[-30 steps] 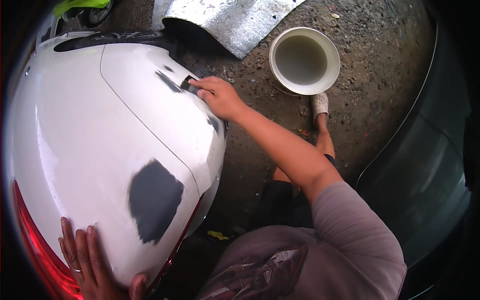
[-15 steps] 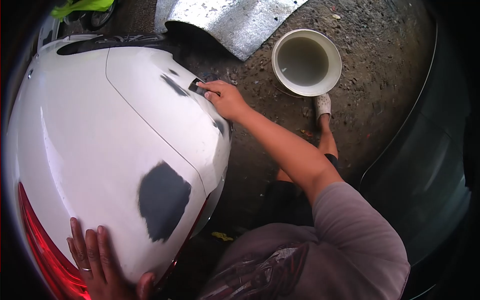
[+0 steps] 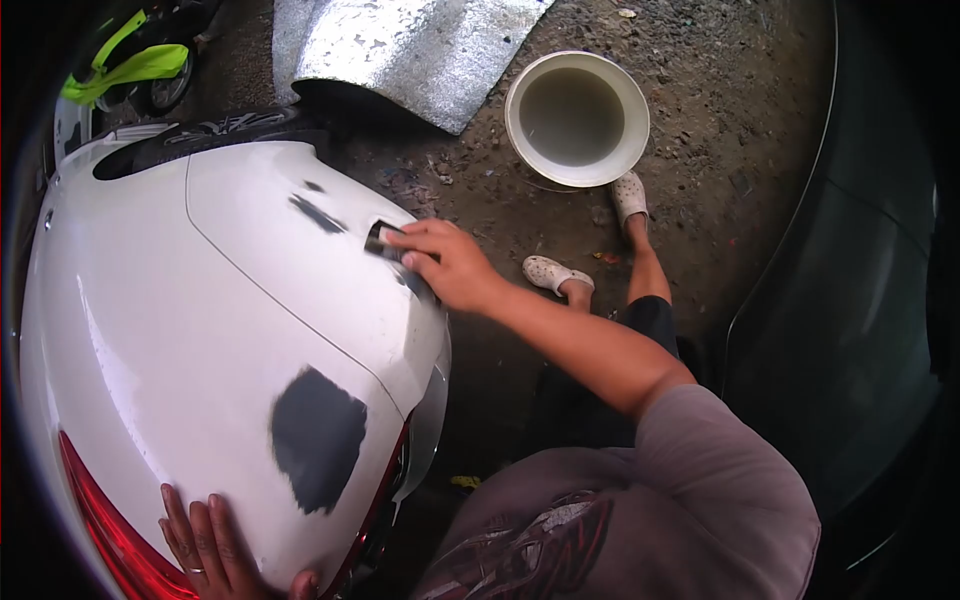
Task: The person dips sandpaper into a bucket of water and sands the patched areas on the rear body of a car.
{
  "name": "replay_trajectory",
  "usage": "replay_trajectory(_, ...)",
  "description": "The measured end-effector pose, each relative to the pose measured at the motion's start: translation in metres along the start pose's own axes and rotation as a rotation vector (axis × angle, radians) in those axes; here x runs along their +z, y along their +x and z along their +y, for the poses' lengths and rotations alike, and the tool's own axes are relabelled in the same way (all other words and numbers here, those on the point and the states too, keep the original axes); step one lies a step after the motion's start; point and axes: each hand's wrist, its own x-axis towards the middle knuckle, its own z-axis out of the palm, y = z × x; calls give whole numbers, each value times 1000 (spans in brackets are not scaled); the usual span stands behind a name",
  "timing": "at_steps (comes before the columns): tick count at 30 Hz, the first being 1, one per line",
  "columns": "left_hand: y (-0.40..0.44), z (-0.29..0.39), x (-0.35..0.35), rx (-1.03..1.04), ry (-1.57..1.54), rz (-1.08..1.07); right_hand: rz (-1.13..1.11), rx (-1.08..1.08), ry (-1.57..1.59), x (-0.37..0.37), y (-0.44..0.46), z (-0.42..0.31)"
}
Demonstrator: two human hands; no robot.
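My right hand pinches a small dark rectangular piece of sandpaper with a pale patch on it, pressed against the curved edge of a white car body. Small grey streaks mark the paint just beyond it. Part of another dark patch shows beneath my wrist. My left hand lies flat on the white panel with its fingers spread, beside the red tail light; a ring is on one finger. Between my hands is a large dark grey patch with ragged edges.
A white bucket of murky water stands on the dirt ground by my clog-style shoes. A silver sheet lies beyond the car's wheel. To the right is a dark car; a neon-green bike part shows far left.
My view has shifted, so the car sits lower in it and my second shoe shows. My right hand has moved along the panel edge toward me with the sandpaper. My left hand stays flat.
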Motion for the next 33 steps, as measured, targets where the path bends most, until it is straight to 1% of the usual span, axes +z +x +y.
replay_trajectory(1, 2, 0, 0, 5, -4, -14, -6, 14, 1, -8, -21, -14)
replay_trajectory(3, 1, 0, -1, 3, -3, -4, 4, -24, 101, -18, -53, -39)
replay_trajectory(5, 0, -1, 0, 6, 1, -5, 15, -45, 129, -13, -33, -19)
replay_trajectory(7, -2, -6, 6, 6, 10, 22, 38, 55, 112, 4, 5, 15)
replay_trajectory(8, -5, -19, 15, -2, 128, -28, 48, 52, 116, 9, 10, 20)
replay_trajectory(9, -5, -28, 21, -12, 243, -72, 50, 112, 103, 11, 18, 22)
replay_trajectory(10, -8, -37, 25, -7, 247, -63, 51, 176, 88, 11, 22, 26)
replay_trajectory(11, -11, -43, 29, 7, 260, -82, 54, 181, 87, 8, 12, 17)
replay_trajectory(12, -11, -47, 32, 20, 269, -108, 51, 106, 83, 2, -9, -4)
replay_trajectory(13, -7, -34, 26, 19, 264, -117, 42, 29, 79, -5, -25, -24)
replay_trajectory(14, -2, -11, 9, 11, 135, -65, 30, 10, 93, -11, -37, -37)
replay_trajectory(15, 1, 1, -1, -3, 6, -8, 18, 18, 99, -6, -37, -32)
replay_trajectory(17, 2, 3, 0, -7, -4, 3, 66, -47, 14, -5, -16, -11)
replay_trajectory(18, 0, 4, -1, -5, -5, 15, 73, 45, 51, 0, 3, 4)
replay_trajectory(19, -2, 4, -2, -9, 0, 23, 77, 36, 54, 6, 9, 16)
replay_trajectory(21, 1, 4, -2, 3, 26, -3, 91, 161, -85, 7, 25, 17)
replay_trajectory(22, 4, 4, -2, 0, 23, 4, 118, 96, -63, 10, 11, 17)
replay_trajectory(23, 6, 4, 0, -3, 17, 8, 109, 102, -67, 5, -5, -2)
replay_trajectory(25, 7, 6, 1, -11, 5, -6, 101, -126, -75, -6, -32, -39)
replay_trajectory(26, 4, 6, -1, -11, 9, -19, 120, -73, 39, -4, -29, -38)
replay_trajectory(27, 2, 6, -3, -19, 12, -7, 118, -76, 42, 1, -17, -24)
replay_trajectory(29, 3, 6, -1, -24, 12, 7, 92, 13, 13, 11, 23, 20)
replay_trajectory(30, 2, 5, -3, -11, 17, -11, 48, 148, 53, 10, 36, 23)
replay_trajectory(31, 1, 4, -4, -12, 20, 2, 56, 137, 51, 10, 34, 24)
replay_trajectory(33, 1, 2, 0, -1, 17, 18, 85, 53, -13, 7, 3, 2)
